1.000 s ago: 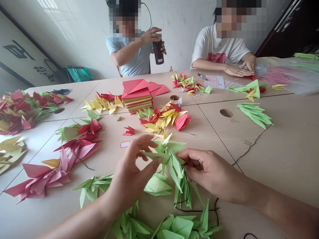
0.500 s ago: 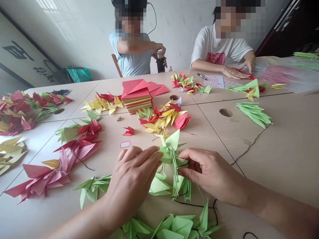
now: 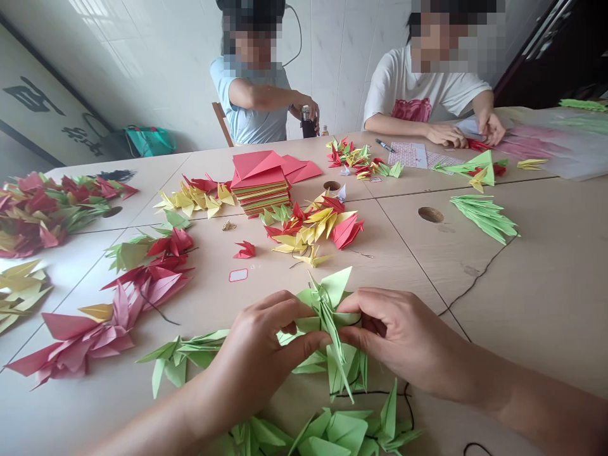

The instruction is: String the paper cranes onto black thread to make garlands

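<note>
The pale table [image 3: 555,266] has seams and round holes [image 3: 431,215]. A red, green and yellow heap [image 3: 42,209] lies at its left, a pink cluster [image 3: 90,342] nearer. Past the middle, beside yellow folds [image 3: 194,199], stands a paper stack [image 3: 262,190], red on top. Farther right lie a pen [image 3: 384,145], a printed sheet [image 3: 408,156] and plastic [image 3: 570,155]; nearer, a green bundle [image 3: 484,218] and dark cord [image 3: 479,278]. Green folds [image 3: 346,430] lie along the near edge

l hand [image 3: 263,339] & r hand [image 3: 403,329] near ea. other, both pinching.
</note>
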Demonstrator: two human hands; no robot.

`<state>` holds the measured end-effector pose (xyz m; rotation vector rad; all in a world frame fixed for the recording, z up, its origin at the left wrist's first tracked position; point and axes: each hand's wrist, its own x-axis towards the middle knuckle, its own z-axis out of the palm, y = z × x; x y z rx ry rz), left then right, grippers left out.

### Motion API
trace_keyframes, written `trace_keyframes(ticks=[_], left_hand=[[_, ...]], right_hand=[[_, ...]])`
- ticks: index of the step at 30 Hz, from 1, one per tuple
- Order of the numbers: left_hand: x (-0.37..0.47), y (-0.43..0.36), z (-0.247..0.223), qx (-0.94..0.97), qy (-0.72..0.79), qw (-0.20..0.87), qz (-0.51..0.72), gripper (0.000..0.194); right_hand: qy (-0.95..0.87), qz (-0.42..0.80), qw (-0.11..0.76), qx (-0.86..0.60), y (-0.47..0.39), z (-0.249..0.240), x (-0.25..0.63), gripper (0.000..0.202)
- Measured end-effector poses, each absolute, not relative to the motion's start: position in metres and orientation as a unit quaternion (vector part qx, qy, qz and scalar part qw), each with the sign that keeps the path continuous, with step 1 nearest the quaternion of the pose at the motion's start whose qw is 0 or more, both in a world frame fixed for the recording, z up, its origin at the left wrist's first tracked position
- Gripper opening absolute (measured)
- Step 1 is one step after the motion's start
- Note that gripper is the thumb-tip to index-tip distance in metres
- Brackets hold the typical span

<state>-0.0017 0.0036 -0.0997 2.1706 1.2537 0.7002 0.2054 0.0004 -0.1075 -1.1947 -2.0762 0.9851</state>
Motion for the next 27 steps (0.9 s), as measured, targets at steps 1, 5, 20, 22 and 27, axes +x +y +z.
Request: trace_keyframes(ticks=[1, 5, 20, 22, 27], left_hand=[[-0.0013, 0.0035, -0.1001, 0.802, 0.463, 0.269, 0.264, 0.006], [0.0000, 0.0010, -0.1002, 0.803, 0.451, 0.261, 0.290, 0.013], [0.0001, 0.0004, -0.0991, 0.798, 0.430, 0.313, 0.285, 0.025], [-0.0001, 0.0005, -0.0993, 0.793, 0.434, 0.319, 0.286, 0.026], [-0.0001, 0.0025, -0.0978, 0.774, 0.454, 0.330, 0.292, 0.026]], right_hand=[[-0.771, 0.370, 0.273, -0.441, 0.0003, -0.1072, 0.2055, 0.009], [-0.761, 0.379, 0.273, -0.451, -0.0005, -0.1059, 0.2050, 0.013], [-0.713, 0.458, 0.261, -0.463, 0.0009, -0.1020, 0.2046, 0.028], [-0.698, 0.478, 0.254, -0.469, 0.0019, -0.1027, 0.2047, 0.028], [-0.659, 0.528, 0.232, -0.483, 0.0047, -0.1031, 0.2066, 0.023]])
